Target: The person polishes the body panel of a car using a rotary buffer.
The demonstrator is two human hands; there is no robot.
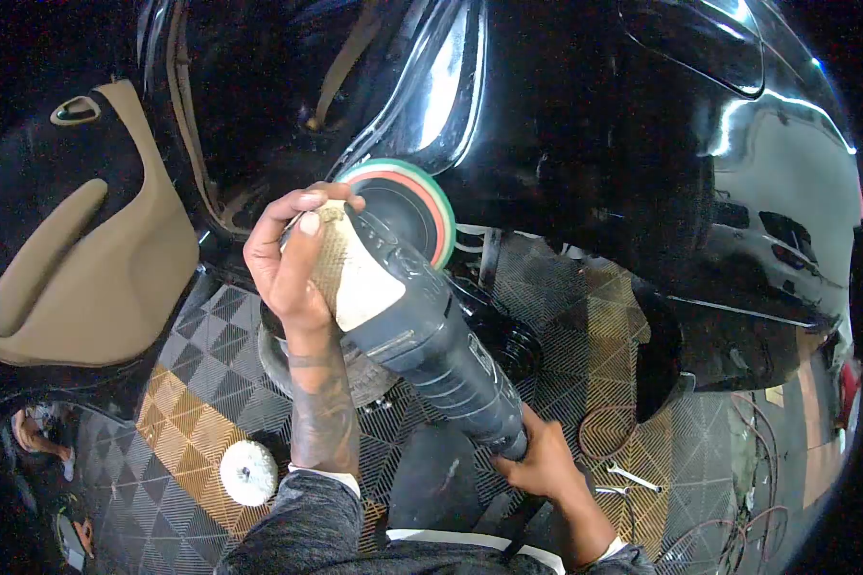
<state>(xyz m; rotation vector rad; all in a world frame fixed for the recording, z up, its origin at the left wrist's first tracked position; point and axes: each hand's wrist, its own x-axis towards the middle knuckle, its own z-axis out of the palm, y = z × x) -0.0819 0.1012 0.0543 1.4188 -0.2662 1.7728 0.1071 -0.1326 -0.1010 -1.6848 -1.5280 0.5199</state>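
Observation:
A dark power polisher [441, 355] lies diagonally across the middle of the view. My left hand [302, 254] is wrapped round its head, over a worn, light-coloured cover [364, 287]. Around the rear end of the polisher's body my right hand [542, 455] is closed. The round pad [441, 216], with green and orange-red layers at its edge, is at the front, beside the lower edge of the glossy black car body [566, 125]. Whether the pad touches the panel cannot be made out.
An open car door [115, 268] with beige trim stands at the left. On the tiled floor lie a white fluffy pad [248, 472], wrenches [635, 476] and a reddish hose [762, 431]. A wheel [355, 379] is under the polisher. Part of a person [40, 436] shows at the far left.

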